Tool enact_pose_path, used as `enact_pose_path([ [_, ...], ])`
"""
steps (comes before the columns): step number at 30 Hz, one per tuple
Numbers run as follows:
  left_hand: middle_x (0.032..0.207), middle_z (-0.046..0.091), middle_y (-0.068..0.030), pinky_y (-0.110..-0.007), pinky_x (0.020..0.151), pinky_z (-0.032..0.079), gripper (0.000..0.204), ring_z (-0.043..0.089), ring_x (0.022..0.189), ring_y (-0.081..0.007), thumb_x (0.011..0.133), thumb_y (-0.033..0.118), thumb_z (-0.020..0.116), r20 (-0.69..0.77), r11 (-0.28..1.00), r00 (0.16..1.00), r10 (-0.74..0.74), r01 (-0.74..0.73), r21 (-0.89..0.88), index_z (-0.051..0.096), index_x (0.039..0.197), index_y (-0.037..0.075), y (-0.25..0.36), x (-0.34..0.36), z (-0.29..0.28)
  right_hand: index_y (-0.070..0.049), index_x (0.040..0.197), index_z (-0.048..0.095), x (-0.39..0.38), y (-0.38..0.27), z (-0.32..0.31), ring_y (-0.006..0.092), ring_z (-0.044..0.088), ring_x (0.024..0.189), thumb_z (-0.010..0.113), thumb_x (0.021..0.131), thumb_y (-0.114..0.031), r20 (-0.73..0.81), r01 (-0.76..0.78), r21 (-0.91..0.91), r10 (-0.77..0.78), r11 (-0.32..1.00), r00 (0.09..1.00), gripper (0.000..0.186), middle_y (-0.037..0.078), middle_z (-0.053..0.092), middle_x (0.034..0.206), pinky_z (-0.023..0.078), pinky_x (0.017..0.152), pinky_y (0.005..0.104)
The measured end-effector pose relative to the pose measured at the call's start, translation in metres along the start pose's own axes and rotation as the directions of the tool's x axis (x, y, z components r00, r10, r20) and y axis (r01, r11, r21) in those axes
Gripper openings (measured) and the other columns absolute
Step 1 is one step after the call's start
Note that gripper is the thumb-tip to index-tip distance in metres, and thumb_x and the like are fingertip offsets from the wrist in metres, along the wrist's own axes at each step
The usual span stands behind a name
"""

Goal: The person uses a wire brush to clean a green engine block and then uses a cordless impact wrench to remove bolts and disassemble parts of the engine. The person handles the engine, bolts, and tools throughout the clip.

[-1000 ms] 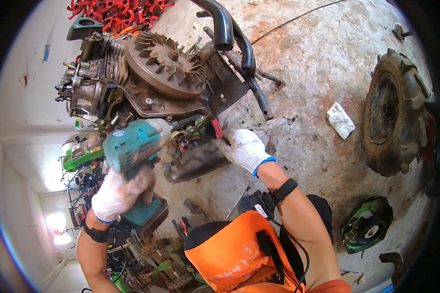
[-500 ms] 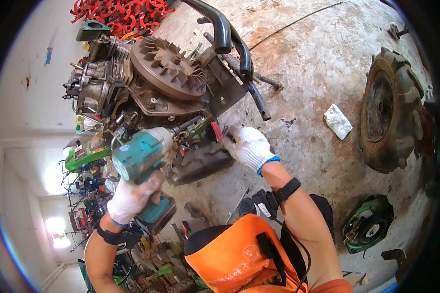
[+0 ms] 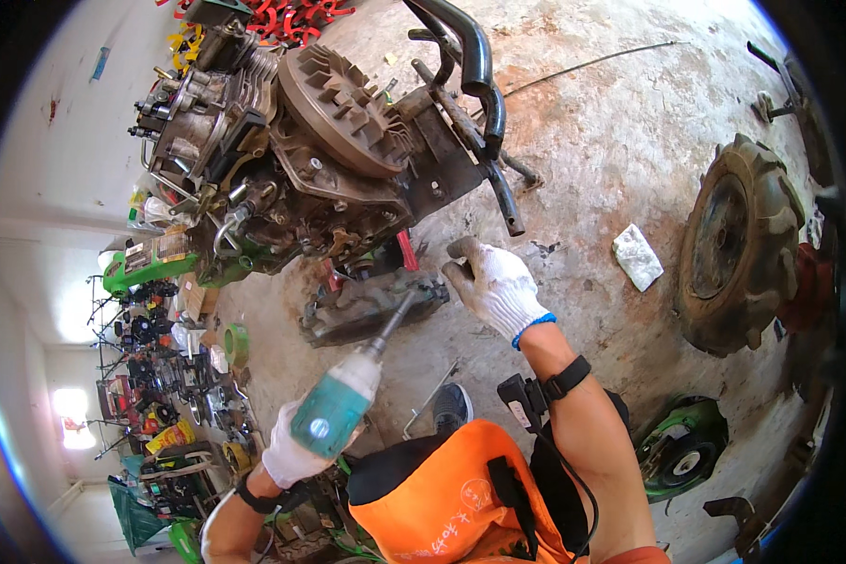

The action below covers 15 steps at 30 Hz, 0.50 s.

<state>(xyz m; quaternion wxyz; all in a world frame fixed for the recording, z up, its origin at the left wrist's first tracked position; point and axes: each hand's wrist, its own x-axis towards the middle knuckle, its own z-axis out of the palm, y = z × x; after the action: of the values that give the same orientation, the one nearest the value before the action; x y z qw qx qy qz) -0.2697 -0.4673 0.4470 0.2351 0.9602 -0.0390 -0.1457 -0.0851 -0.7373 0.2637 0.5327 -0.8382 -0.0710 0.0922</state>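
My left hand (image 3: 287, 446), in a white glove, is wrapped round the handle of a teal cordless impact wrench (image 3: 332, 414). Its long socket points up and right, apart from the engine. My right hand (image 3: 498, 287), gloved with a blue cuff, hovers right of the engine's lower edge, fingers curled toward the thumb. Whatever lies between its darkened fingertips is too small to make out. Beyond both hands stands a dirty engine (image 3: 301, 169) with a finned flywheel (image 3: 343, 108) on top. Below it a lugged tyre (image 3: 376, 305) shows in part.
Black bent tubing (image 3: 479, 75) juts from the engine's right side. A large lugged wheel (image 3: 743, 244) and a white block-like piece (image 3: 637, 257) are on the floor at right. A green round housing (image 3: 683, 446) sits lower right. Machines and parts crowd the left.
My left hand has drawn the impact wrench down and away from the engine, its socket now clear of it. My right hand has shifted slightly right and down; the view has moved too.
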Motion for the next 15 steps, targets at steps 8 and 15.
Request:
enact_pose_path([
  [8, 0.134, 0.07, -0.0082, -0.035, 0.102, 0.06, 0.053, 0.07, 0.118, -0.0188, 0.102, 0.003, 0.075, -0.031, 0.932, 0.991, -0.132, 0.113, -0.345, 0.056, 0.151, 0.005, -0.057, -0.027, 0.034, -0.009, 0.128, 0.073, -0.001, -0.003, 0.01, 0.0446, 0.075, 0.104, 0.07, 0.101, -0.036, 0.069, 0.007, -0.118, 0.001, 0.993, 0.998, 0.038, 0.025, 0.078, 0.106, 0.059, 0.089, 0.0524],
  [15, 0.134, 0.07, -0.0089, -0.033, 0.1, 0.061, 0.055, 0.071, 0.117, -0.0183, 0.101, 0.005, 0.078, 0.199, 0.153, 0.929, -0.311, 0.256, -0.955, 0.056, 0.151, 0.004, -0.058, -0.016, 0.048, -0.01, 0.127, 0.074, -0.003, 0.004, 0.003, 0.0439, 0.075, 0.104, 0.07, 0.101, -0.034, 0.061, 0.009, -0.132, -0.001, 0.991, 0.998, 0.035, 0.024, 0.078, 0.104, 0.059, 0.09, 0.052],
])
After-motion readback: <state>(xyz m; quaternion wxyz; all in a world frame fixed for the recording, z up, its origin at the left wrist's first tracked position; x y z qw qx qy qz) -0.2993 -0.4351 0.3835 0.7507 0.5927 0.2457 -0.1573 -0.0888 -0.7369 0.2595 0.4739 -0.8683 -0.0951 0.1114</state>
